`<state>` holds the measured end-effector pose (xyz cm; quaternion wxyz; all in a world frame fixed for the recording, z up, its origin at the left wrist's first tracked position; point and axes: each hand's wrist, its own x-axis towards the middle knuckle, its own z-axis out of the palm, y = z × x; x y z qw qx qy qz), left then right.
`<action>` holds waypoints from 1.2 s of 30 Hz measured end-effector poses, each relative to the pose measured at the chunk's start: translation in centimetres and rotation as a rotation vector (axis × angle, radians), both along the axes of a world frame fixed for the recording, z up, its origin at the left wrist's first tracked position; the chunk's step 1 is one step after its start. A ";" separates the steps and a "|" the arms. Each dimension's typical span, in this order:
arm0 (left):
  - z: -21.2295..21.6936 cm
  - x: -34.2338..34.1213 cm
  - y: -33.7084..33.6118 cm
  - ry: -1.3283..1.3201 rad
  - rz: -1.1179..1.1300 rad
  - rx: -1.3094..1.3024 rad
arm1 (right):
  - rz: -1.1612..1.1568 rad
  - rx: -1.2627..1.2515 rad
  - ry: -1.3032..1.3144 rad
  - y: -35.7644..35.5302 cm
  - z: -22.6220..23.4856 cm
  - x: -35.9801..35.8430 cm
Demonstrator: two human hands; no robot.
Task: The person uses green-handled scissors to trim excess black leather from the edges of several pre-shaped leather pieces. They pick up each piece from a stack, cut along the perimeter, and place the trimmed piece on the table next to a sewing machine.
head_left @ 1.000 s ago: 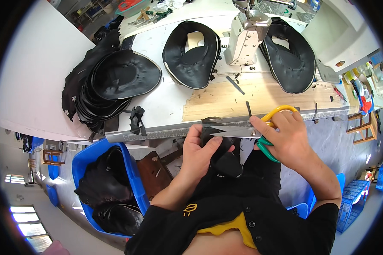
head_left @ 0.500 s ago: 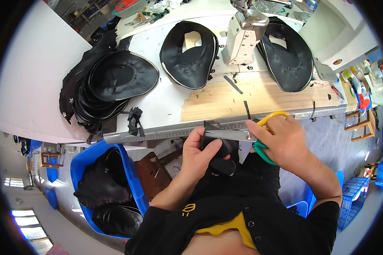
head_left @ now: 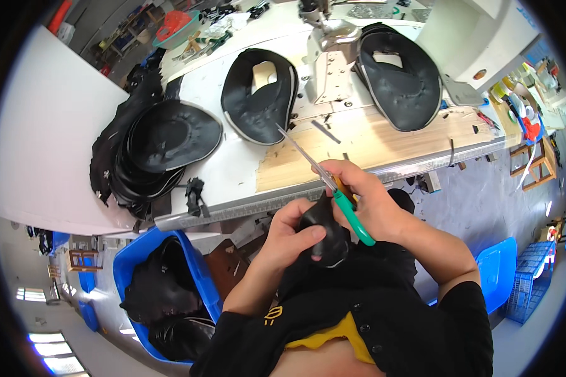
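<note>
— Fingers of the left hand (head_left: 289,235): how are they set?

— Curled and clamped on a black leather piece (head_left: 326,231), which is held just below the table edge, thumb on top.

— And the right hand (head_left: 368,201)?

— It is closed on green-handled scissors (head_left: 333,188); the blades are raised over the table, away from the piece.

— What is seen beyond?

— A white and wooden worktable (head_left: 383,141) is laid with black shaped leather pieces (head_left: 258,94) beside a sewing machine (head_left: 327,56). A blue bin (head_left: 192,264) of black pieces is set on the grey floor.
</note>
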<state>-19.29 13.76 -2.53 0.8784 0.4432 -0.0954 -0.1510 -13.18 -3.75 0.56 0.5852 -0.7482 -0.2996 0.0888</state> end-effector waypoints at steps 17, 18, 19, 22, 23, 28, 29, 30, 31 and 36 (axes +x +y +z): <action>8.6 9.9 0.7 -0.325 0.188 0.636 | -0.079 0.638 0.652 -7.8 -4.3 -1.0; 8.1 10.8 1.4 -0.427 0.286 0.925 | -0.045 0.776 0.674 -7.8 -4.2 -0.8; 6.9 12.0 1.7 -0.529 0.367 1.209 | -0.081 0.778 0.647 -8.1 -4.5 -0.7; 5.0 13.9 2.7 -0.756 0.610 1.583 | -0.183 0.701 0.594 -8.1 -5.2 -0.2; 4.5 14.0 3.0 -0.746 0.675 1.650 | -0.240 0.629 0.602 -8.1 -4.5 -0.3; 3.4 13.7 4.6 -0.629 0.896 1.838 | -0.300 0.524 0.587 -8.0 -6.1 -0.5; 3.4 13.6 5.0 -0.580 0.921 1.851 | -0.316 0.478 0.566 -7.8 -6.3 -0.5; 3.2 13.3 5.5 -0.566 0.901 1.783 | -0.309 0.464 0.553 -7.7 -6.4 -0.6; 3.0 13.3 5.9 -0.557 0.882 1.711 | -0.307 0.447 0.541 -7.6 -6.6 -0.5; 3.8 11.5 7.2 -0.473 0.670 1.133 | -0.329 0.388 0.478 -7.1 -6.5 -0.1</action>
